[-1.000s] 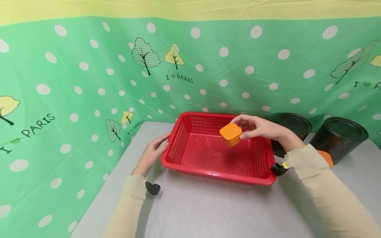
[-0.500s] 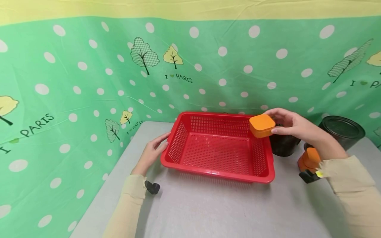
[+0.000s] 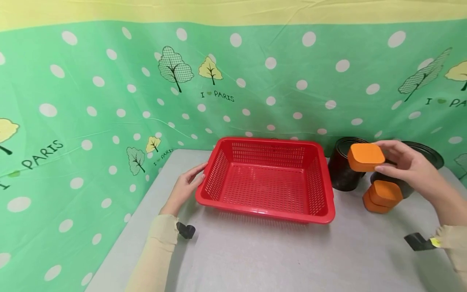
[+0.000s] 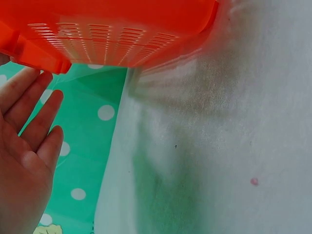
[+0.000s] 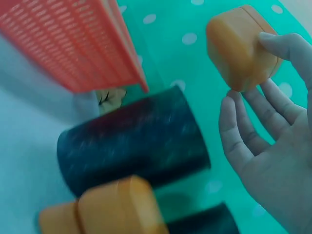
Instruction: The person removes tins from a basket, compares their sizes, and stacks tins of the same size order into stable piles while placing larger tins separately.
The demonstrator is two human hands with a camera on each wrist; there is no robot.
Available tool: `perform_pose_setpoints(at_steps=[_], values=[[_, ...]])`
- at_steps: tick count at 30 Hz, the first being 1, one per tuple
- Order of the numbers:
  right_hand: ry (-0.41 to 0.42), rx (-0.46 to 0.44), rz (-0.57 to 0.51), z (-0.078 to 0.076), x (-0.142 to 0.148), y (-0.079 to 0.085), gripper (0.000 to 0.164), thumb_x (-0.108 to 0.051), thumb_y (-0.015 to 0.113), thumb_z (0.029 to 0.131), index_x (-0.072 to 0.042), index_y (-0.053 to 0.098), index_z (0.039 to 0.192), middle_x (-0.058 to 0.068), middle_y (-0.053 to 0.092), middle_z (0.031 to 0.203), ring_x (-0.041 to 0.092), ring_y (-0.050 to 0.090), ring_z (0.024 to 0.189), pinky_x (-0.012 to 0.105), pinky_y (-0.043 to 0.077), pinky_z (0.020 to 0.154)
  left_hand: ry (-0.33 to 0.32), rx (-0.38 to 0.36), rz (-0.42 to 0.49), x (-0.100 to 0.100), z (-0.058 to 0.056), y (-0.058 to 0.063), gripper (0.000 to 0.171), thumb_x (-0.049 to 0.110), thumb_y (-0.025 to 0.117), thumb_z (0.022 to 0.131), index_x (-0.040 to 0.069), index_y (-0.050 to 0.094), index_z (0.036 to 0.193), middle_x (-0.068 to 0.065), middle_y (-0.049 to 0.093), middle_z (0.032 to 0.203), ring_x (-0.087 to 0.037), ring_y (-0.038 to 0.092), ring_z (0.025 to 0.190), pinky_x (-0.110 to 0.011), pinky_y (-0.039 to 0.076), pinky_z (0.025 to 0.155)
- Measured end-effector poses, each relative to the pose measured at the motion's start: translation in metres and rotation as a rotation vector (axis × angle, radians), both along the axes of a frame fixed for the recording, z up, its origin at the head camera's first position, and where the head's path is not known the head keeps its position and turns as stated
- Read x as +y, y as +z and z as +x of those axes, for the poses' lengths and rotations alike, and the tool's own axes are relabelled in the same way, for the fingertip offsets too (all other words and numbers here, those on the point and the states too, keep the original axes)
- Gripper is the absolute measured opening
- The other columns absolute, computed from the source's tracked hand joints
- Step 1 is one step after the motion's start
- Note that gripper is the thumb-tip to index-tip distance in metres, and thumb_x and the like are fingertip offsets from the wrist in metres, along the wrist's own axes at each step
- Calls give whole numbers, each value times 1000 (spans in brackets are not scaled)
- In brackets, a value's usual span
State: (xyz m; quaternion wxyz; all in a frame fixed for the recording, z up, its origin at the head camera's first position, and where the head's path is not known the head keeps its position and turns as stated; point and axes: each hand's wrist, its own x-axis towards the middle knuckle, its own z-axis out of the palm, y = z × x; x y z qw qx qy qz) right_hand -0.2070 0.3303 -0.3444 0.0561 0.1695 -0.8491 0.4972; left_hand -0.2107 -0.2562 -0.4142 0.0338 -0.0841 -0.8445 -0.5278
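Note:
My left hand (image 3: 183, 190) is at the left rim of the red plastic basket (image 3: 262, 211), fingertips touching it. In the left wrist view its fingers (image 4: 36, 124) are extended just below the rim. My right hand (image 3: 419, 170) pinches a small orange box with rounded corners (image 3: 366, 158) between thumb and fingers, raised off the table. The held box is right of the basket and overlaps the left black canister (image 3: 343, 174) in the head view. Below it on the table stands a stack of two similar orange boxes (image 3: 383, 196).
A second black canister (image 3: 428, 152) stands at the right, partly hidden behind my right hand. The grey table (image 3: 255, 255) reaches back to a green dotted curtain (image 3: 255, 81). The slotted floor of the basket shows nothing lying in it.
My right hand has carried the orange box from over the basket rightward, past its right rim, to above the stacked orange boxes. The left hand and basket have stayed nearly still.

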Motion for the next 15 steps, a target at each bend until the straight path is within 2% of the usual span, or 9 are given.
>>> perform_pose_setpoints(at_steps=[7,15], values=[[-31,39,-42,17,28,-24,63,16,59,90,-28,49,133,-28,52,122,-19,53,103,-2,47,75,-1,2,7,-1,-1,-1,47,23,58,101,16,50,147,-9,45,156,-26,35,150,-40,28,125],[-126,37,26,28,47,-49,65,11,60,92,-38,44,131,-31,46,119,-17,49,95,-2,44,70,4,-31,10,1,-3,-2,48,17,56,102,10,47,149,-14,41,158,-31,32,151,-43,25,126]])
